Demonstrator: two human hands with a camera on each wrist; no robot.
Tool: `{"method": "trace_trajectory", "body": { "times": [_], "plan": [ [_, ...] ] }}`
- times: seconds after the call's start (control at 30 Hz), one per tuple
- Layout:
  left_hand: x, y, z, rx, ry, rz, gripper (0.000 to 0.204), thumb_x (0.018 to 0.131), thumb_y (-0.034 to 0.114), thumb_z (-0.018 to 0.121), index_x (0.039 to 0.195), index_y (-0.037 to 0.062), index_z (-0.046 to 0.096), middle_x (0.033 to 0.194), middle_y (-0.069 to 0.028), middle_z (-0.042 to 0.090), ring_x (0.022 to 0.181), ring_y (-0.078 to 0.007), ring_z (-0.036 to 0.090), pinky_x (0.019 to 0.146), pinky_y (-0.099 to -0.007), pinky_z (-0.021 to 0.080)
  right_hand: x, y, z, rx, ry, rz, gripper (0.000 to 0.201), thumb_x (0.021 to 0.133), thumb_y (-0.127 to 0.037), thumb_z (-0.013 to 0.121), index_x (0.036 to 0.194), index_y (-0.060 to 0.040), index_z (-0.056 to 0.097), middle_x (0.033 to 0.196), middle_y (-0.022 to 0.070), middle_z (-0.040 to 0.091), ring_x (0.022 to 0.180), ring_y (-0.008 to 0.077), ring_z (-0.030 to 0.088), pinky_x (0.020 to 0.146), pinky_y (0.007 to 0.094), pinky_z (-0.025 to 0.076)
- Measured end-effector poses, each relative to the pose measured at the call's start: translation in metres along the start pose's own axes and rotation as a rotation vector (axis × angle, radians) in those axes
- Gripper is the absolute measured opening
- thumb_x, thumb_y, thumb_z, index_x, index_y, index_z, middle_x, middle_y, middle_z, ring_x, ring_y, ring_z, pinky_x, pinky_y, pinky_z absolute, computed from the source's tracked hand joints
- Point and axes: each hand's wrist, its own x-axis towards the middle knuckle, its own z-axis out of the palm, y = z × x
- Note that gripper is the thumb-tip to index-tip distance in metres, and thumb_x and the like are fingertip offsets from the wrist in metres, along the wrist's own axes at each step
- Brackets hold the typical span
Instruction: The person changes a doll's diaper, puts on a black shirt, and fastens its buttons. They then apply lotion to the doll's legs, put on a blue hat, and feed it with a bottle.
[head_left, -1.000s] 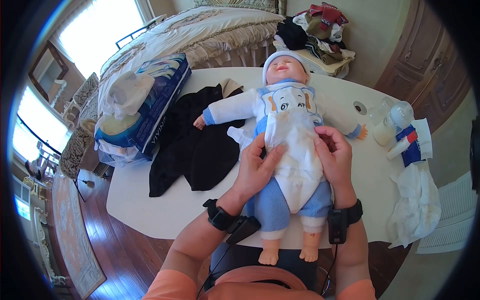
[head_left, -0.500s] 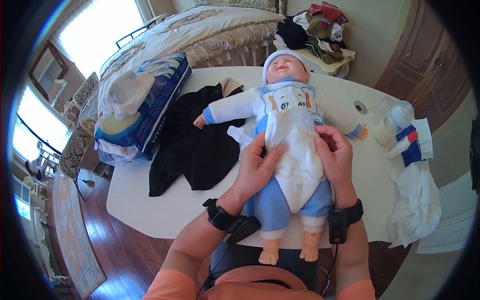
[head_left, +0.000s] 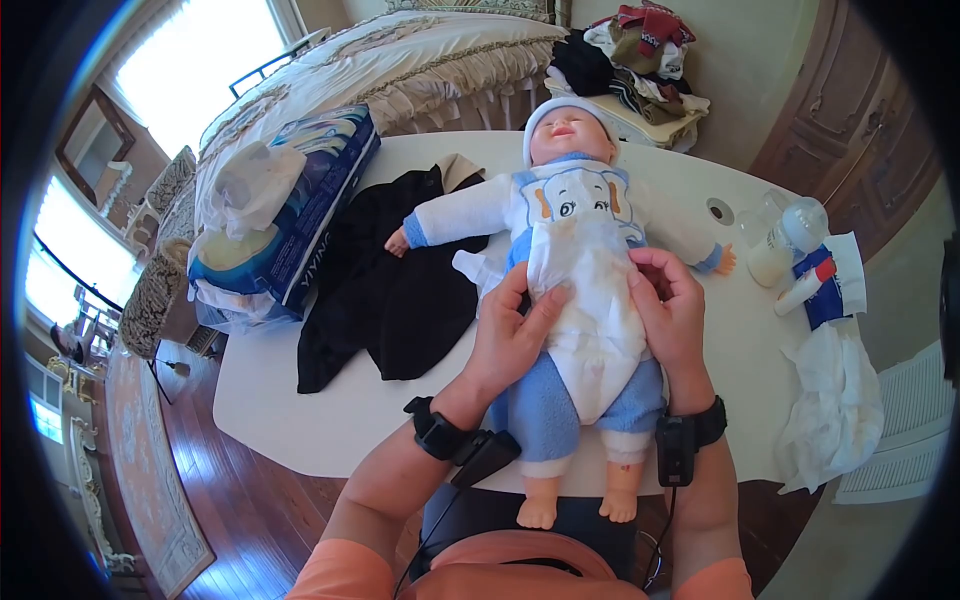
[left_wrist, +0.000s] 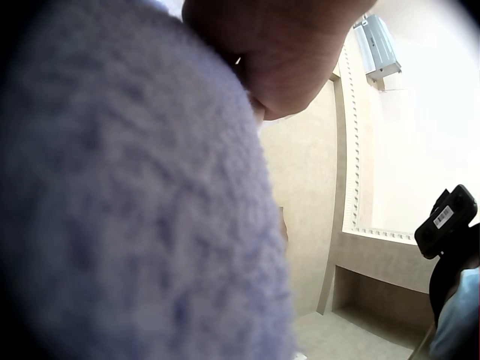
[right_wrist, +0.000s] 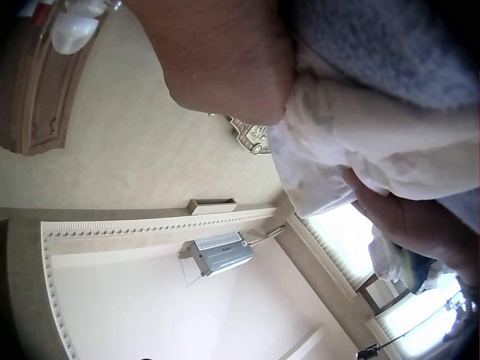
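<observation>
A baby doll [head_left: 568, 137] in a blue and white plush outfit lies face up on the white table, feet towards the person. Over its belly and between its legs spreads a white diaper [head_left: 592, 345], one side tab sticking out at the left. My left hand [head_left: 508, 335] pinches the diaper's left edge, thumb on the front panel. At the opposite edge my right hand [head_left: 672, 312] pinches it too, thumb on top and fingers curled. Blue plush [left_wrist: 142, 195] fills much of the left wrist view. The right wrist view shows the diaper [right_wrist: 322, 150] between both hands; some fingertips are hidden.
Left of the doll lies a black garment [head_left: 400, 290], beside a blue diaper package [head_left: 325, 205]. On the right stand a baby bottle [head_left: 790, 245], a red-capped tube [head_left: 806, 287], a blue packet [head_left: 824, 312] and crumpled white plastic [head_left: 832, 405]. A bed [head_left: 420, 60] is behind.
</observation>
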Motion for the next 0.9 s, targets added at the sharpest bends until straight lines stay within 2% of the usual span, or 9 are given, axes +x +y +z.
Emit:
{"method": "trace_trajectory", "body": {
  "times": [0.83,0.9],
  "plan": [
    [0.0002,-0.0025,0.0007,-0.011,0.026,0.008,0.022,0.084,0.01,0.054,0.103,-0.0018,0.053,0.088,-0.0044,0.061,0.079,-0.0067,0.052,0.07,-0.0225,0.044,0.0006,-0.0016,-0.0006,-0.032,-0.002,-0.018,0.015,0.079,-0.005,0.055,0.093,0.0007,0.057,0.074,0.0041,0.06,0.063,0.0074,0.054,0.059,0.0207,0.045],
    [-0.0003,-0.0032,0.0003,0.008,0.034,0.011,0.021,0.084,0.01,0.054,0.102,-0.0016,0.053,0.088,-0.0043,0.061,0.079,-0.0067,0.052,0.07,-0.0223,0.044,0.0012,0.0011,-0.0012,-0.071,0.011,-0.069,0.014,0.08,-0.006,0.055,0.092,0.0007,0.057,0.075,0.0044,0.06,0.064,0.0082,0.055,0.06,0.0215,0.045]
  ]
}}
